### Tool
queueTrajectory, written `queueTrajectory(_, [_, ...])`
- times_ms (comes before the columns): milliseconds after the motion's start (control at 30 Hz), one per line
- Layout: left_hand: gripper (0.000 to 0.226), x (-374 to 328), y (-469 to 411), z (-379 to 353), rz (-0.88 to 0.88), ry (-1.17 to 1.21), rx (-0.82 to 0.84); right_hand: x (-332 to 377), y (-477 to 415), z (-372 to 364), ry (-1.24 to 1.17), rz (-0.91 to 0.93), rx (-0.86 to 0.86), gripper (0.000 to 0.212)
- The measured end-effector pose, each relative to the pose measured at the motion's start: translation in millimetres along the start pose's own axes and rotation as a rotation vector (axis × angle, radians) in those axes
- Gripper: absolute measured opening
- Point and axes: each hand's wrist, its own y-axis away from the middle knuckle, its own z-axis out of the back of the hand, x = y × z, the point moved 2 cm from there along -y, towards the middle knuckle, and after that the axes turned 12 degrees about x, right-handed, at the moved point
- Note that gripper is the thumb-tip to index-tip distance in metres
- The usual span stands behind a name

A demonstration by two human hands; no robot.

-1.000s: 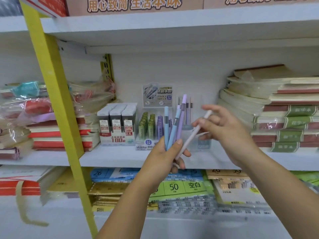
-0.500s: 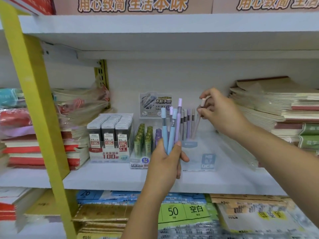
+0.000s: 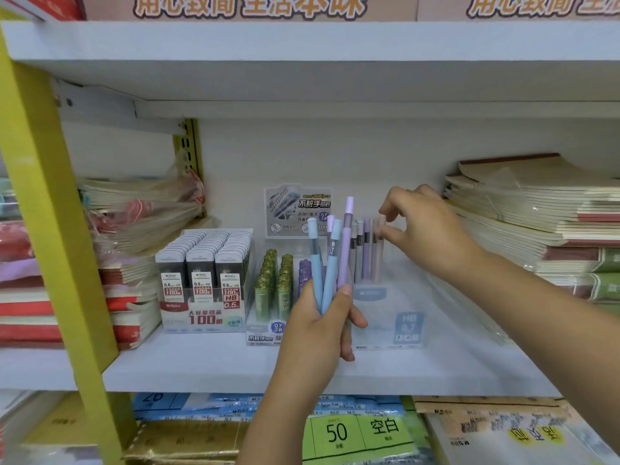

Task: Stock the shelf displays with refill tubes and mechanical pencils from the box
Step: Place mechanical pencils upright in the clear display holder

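Mechanical pencils (image 3: pixel 330 263), four counted, two blue and two purple, stand fanned upright in the left grip (image 3: pixel 318 330), which is clenched round their lower ends in front of the shelf (image 3: pixel 201 367). About four standing pencils (image 3: pixel 366 250) line the back of a clear display stand (image 3: pixel 385 317). The right grip (image 3: pixel 426 229) pinches the top of the pale pencil (image 3: pixel 378 256) at the right end of that row. Left of the stand sit two rows of green refill tubes (image 3: pixel 275 283), some purple tubes (image 3: pixel 303 273) half hidden by the held pencils, and three rows of grey lead cases (image 3: pixel 201 273). Notebook stacks (image 3: pixel 536 213) lie to the right.
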Motion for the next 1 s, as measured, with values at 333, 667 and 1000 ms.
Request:
queueTrajectory(333, [0.025, -5, 5, 5, 0.069, 0.062, 0.021, 1, 9, 0, -0.185, -0.116, -0.08, 0.021])
queueTrajectory(667, [0.017, -9, 1, 1, 0.088, 0.112, 0.066, 42, 21, 14, -1.198, -0.105, 0.148, 0.021])
queueTrajectory(1000, [0.019, -2, -1, 10, 0.103, 0.056, -0.03, 10, 12, 12, -0.525, -0.054, -0.016, 0.023])
